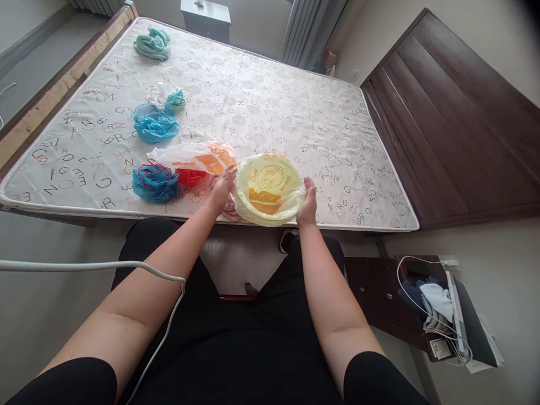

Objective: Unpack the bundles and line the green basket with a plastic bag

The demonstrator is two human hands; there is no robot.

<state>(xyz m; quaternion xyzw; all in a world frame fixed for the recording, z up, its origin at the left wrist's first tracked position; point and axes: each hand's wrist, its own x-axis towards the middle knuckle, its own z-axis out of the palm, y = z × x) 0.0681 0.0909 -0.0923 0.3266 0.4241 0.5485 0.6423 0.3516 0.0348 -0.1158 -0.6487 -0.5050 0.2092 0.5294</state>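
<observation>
A round pale yellow basin (270, 174) is wrapped in a thin clear plastic bag with orange print. It is held tilted toward me at the near edge of the mattress. My left hand (223, 190) grips its left side, and my right hand (307, 203) holds the right rim, thumb up and fingers partly hidden behind it. Left of the basin lies a loose white plastic bag with orange print (194, 154), beside a red plastic piece (190, 177). A crumpled blue bag with red cord (154, 183) is farther left. Pinkish cloth (230, 209) shows under my left hand.
On the mattress (337, 135) are another blue plastic bag (155, 122) and a green towel (152, 44). A dark headboard (455, 124) stands at right, above a nightstand (371, 287) holding clothes and cables. A white cable (93, 265) crosses my left arm.
</observation>
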